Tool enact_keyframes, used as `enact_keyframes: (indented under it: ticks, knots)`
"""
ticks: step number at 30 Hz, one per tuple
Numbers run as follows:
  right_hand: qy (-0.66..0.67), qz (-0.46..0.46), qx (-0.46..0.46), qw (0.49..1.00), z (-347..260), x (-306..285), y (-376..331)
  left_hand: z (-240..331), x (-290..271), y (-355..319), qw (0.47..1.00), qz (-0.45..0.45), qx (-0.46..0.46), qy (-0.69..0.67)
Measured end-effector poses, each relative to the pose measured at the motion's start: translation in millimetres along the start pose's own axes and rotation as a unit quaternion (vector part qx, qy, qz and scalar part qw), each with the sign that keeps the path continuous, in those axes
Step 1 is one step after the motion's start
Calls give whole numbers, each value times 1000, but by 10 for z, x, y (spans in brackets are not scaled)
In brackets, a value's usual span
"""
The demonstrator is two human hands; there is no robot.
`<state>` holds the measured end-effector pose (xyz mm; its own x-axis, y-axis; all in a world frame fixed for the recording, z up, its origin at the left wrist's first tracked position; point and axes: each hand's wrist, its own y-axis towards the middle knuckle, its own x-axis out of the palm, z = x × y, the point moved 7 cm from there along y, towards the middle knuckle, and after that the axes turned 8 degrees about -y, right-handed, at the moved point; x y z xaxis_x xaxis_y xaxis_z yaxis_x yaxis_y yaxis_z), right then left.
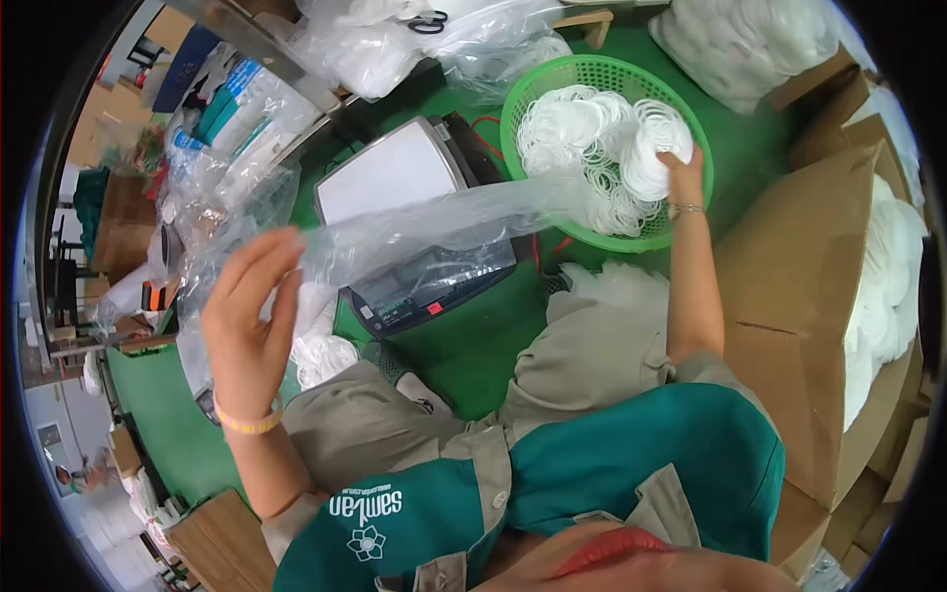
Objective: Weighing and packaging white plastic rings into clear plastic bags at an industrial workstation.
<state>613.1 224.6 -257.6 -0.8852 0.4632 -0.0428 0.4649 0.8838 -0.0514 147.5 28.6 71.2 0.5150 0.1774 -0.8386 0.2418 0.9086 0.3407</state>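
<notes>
My left hand [252, 316] is raised at the left, its curved fingertips at the end of a long clear plastic bag [424, 217]. The bag stretches across to the right and appears held at that end; its far end reaches the near rim of a green perforated basket [513, 128]. Inside the basket lie piles of thin white rings [572, 123]. At the basket's right side my right hand [683, 173] is closed on a thick bundle of white rings [653, 148]. Some of its fingers are hidden behind the bundle.
Beneath the bag stands a scale [390, 173] with a flat white platform. A large cardboard box [789, 326] with white goods is at my right. Black-handled scissors [427, 22] lie on plastic at the back. More white rings [324, 355] are near my left knee.
</notes>
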Motion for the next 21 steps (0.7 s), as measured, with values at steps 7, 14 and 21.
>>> enact_keyframes:
  ticks: [7,14,21]
  knots:
    - [174,-105,-34,979,-1486,76,-385,89,229,213,999,-31,8,31]
    - [310,-279,-75,906,-2835,911,-1342,120,739,355,988,-143,43,-33]
    - [125,-199,-331,914,-2537,1627,-2176,-65,943,410,863,-178,-126,-456]
